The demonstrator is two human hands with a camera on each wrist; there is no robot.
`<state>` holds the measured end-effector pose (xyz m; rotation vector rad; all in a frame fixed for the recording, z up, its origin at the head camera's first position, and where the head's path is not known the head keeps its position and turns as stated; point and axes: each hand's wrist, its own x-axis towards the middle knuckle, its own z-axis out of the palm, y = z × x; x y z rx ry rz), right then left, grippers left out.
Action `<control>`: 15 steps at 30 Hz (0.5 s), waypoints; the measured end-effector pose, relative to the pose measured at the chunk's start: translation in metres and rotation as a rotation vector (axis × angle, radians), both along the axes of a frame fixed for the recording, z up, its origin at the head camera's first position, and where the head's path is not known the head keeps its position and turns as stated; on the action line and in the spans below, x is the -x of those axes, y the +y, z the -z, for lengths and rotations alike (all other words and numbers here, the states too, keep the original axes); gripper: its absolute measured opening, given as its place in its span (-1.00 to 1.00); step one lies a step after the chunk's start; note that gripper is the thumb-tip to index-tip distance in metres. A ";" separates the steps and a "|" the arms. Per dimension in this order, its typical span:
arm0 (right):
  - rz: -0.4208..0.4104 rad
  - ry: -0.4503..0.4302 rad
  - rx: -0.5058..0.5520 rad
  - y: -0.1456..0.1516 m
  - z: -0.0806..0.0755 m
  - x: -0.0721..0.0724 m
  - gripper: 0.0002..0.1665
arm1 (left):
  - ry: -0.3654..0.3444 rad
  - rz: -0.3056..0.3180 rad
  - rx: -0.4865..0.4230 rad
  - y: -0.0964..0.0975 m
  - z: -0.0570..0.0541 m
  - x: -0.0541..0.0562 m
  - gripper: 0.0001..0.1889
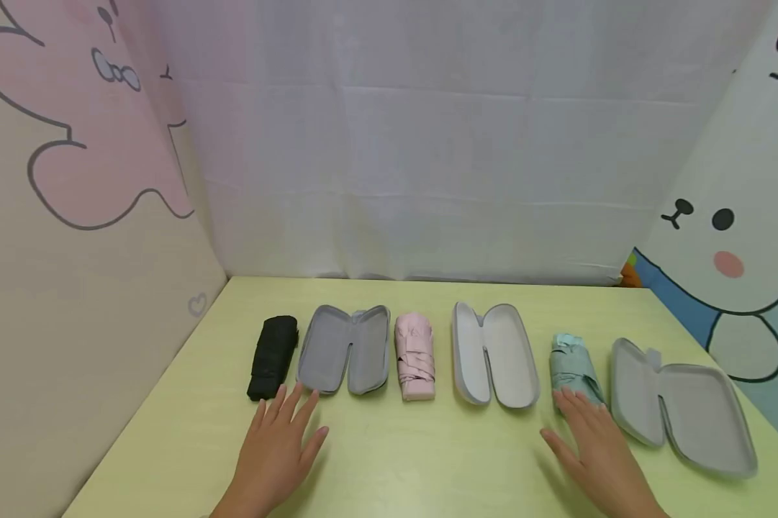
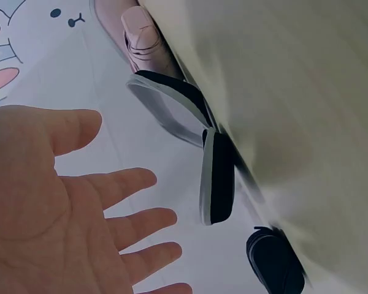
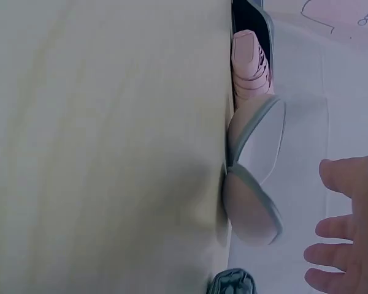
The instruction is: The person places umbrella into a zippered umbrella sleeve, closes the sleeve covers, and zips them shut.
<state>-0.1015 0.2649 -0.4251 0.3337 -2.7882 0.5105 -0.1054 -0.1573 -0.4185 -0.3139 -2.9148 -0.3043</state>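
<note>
My left hand [image 1: 273,447] is held over the near left of the table, fingers spread and holding nothing. Just beyond its fingertips lie a folded black umbrella [image 1: 274,356] and an opened grey clamshell case [image 1: 326,349]. My right hand [image 1: 597,447] is spread too, its fingers overlapping the near end of a folded teal umbrella [image 1: 571,363] in the head view. Beside that umbrella, an opened light grey case [image 1: 709,410] lies at the right. Between the hands are a folded pink umbrella [image 1: 415,352] and an opened case with a pale lining [image 1: 510,352].
The pale yellow table [image 1: 427,460] meets a white cloth backdrop [image 1: 427,180] behind the row. Walls with cartoon drawings rise at the left [image 1: 103,302] and right [image 1: 706,288]. The right case lies close to the table's right edge.
</note>
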 end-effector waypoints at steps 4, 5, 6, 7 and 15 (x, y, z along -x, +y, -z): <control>-0.060 0.072 -0.002 -0.016 -0.006 0.007 -0.30 | -0.006 -0.005 -0.004 -0.001 -0.001 0.003 -0.46; -0.076 0.087 -0.001 -0.021 -0.007 0.009 -0.31 | 0.001 -0.004 -0.003 -0.002 -0.001 0.003 -0.46; -0.089 0.096 0.003 -0.026 -0.009 0.011 -0.31 | 0.011 -0.003 -0.004 -0.004 -0.001 0.005 -0.46; -0.100 0.103 0.012 -0.031 -0.010 0.012 -0.32 | 0.021 -0.001 -0.007 -0.005 -0.002 0.006 -0.47; -0.170 0.071 0.130 -0.080 -0.017 0.027 -0.38 | 0.090 0.002 -0.039 -0.024 -0.013 0.026 -0.53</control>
